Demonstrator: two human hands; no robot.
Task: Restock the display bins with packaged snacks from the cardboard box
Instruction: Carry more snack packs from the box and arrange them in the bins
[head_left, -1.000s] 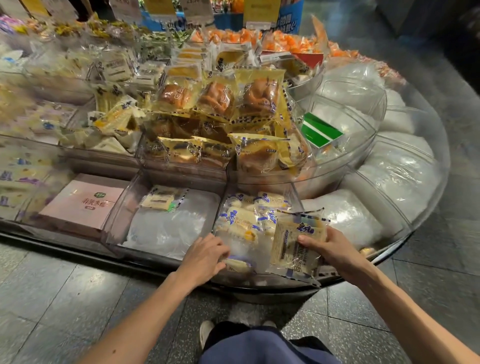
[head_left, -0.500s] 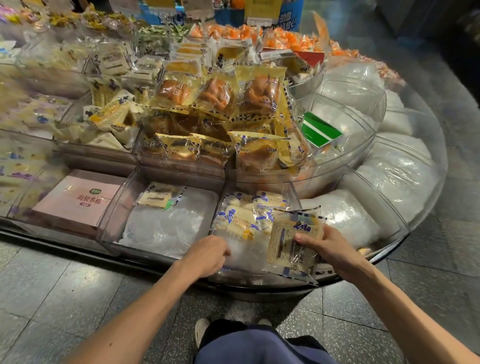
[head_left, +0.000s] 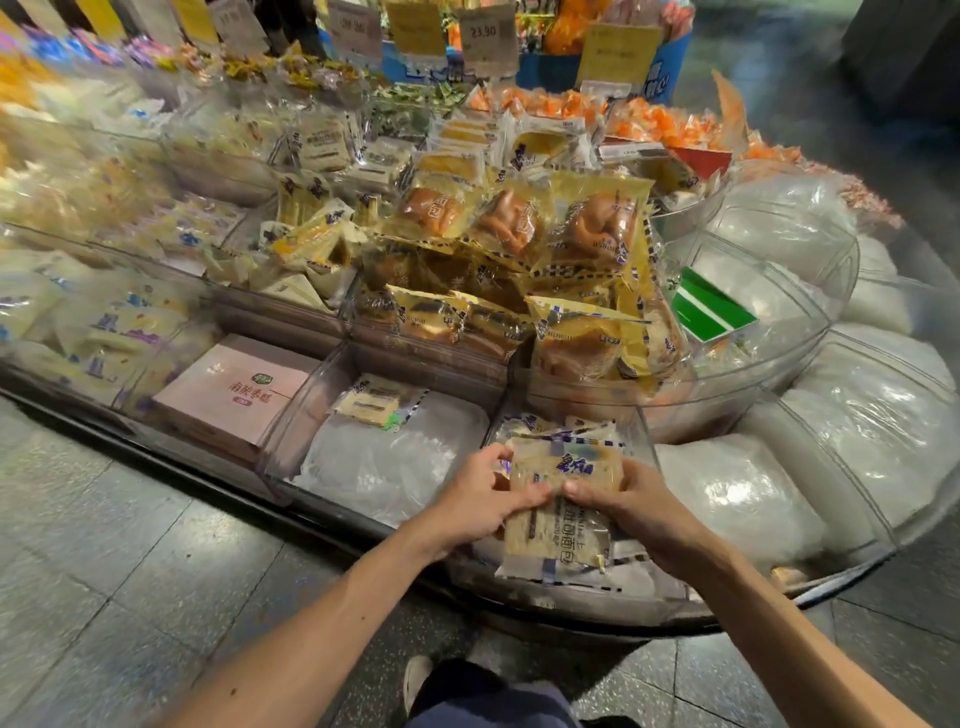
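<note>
My left grip (head_left: 483, 499) and right grip (head_left: 631, 506) both pinched one bread packet (head_left: 563, 525) by its sides, thumbs on top, just above the near clear bin (head_left: 643, 431), which held similar packets (head_left: 524, 423).

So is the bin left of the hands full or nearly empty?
Nearly empty: the bin holds one packet on crumpled plastic.

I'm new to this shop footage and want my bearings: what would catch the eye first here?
The left hand and right hand pinch one bread packet over the nearest front bin. Behind it rises a heap of golden buns in yellow wrappers. A pink box lies in a bin at front left.
</note>
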